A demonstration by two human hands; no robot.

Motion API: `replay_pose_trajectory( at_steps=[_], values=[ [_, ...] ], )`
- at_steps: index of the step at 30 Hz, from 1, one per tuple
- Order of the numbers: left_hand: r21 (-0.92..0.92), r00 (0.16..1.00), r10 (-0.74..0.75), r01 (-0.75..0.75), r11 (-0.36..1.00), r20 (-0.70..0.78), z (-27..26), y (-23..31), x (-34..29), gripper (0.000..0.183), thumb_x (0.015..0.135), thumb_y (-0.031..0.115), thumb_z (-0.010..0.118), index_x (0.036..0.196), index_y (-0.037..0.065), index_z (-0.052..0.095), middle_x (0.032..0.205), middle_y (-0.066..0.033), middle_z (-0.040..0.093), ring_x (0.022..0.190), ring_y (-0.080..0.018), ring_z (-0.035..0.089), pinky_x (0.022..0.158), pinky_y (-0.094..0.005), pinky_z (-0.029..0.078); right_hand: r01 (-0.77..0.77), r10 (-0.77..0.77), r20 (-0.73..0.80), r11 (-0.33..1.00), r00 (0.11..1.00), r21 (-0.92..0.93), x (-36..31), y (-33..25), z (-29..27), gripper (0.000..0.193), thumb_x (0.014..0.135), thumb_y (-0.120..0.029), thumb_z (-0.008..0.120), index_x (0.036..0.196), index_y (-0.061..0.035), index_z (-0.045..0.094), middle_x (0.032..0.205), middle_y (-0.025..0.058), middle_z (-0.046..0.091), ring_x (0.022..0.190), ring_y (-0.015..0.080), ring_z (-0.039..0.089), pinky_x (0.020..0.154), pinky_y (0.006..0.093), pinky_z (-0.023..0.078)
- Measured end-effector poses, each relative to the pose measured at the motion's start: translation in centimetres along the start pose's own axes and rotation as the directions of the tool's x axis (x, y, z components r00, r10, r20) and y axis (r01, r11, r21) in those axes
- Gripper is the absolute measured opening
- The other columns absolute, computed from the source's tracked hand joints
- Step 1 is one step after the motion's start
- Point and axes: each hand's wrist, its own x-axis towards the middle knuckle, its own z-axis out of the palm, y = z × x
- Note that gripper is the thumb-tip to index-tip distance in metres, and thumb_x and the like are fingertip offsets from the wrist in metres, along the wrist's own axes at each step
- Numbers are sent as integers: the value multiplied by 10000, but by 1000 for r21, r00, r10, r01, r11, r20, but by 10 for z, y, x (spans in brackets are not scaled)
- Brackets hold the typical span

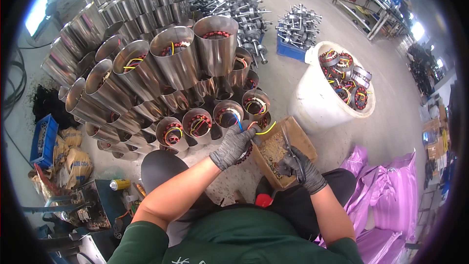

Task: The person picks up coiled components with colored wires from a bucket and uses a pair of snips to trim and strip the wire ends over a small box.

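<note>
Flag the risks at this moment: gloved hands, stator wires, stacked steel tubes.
1. The left hand grips a wound stator by its coloured wires; pulling on the leads might strain them.
2. The right hand holds a dark tool close to those wires over the cardboard box; a slip could nick insulation.
3. The steel tubes lean in a tall stack beside the left hand; a bump might topple them.

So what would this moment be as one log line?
left hand: holds wired stator | right hand: grips dark tool over cardboard box
</note>
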Motion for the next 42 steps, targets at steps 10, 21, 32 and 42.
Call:
replay_pose_trajectory(
  at_steps=[10, 21, 32, 42],
  values=[
    [60, 987, -41, 32, 998, 158, 8, -21, 28, 138, 996, 158, 555, 1060, 64, 633, 715, 5, 602, 579, -55, 516, 525, -188, 392, -82, 92, 92, 991, 992, -103, -6, -6, -17, 600, 953, -433, 610, 1343, 3, 480, 750, 44, 597, 625, 130, 581, 608, 261, 463],
    [66, 978, -127, 117, 991, 167, 18, -51, 55, 202, 962, 131, 547, 1096, 2, 627, 849, -48, 654, 680, -116, 625, 641, -257, 527, -94, 97, 26, 990, 995, -103, -18, 8, -41, 386, 891, -179, 549, 1151, 105, 548, 543, 57, 549, 385, 151, 487, 396, 274, 387],
    [490, 973, 33, -143, 860, 226, 18, -75, 68, 126, 952, 77, 541, 984, 5, 639, 697, -52, 622, 630, -125, 588, 594, -273, 476, -107, 113, -57, 989, 992, 97, -20, 16, -22, 500, 884, -145, 579, 1342, 13, 454, 749, 110, 629, 608, 202, 633, 575, 325, 534],
    [639, 964, 128, -251, 727, 234, 36, -63, 54, 204, 974, 179, 575, 1090, 13, 597, 814, -147, 650, 733, -238, 621, 679, -364, 500, -167, 166, 106, 986, 980, 8, 1, 27, -6, 433, 903, -196, 577, 1283, -22, 467, 702, 103, 606, 569, 210, 625, 503, 356, 528]
  ],
)
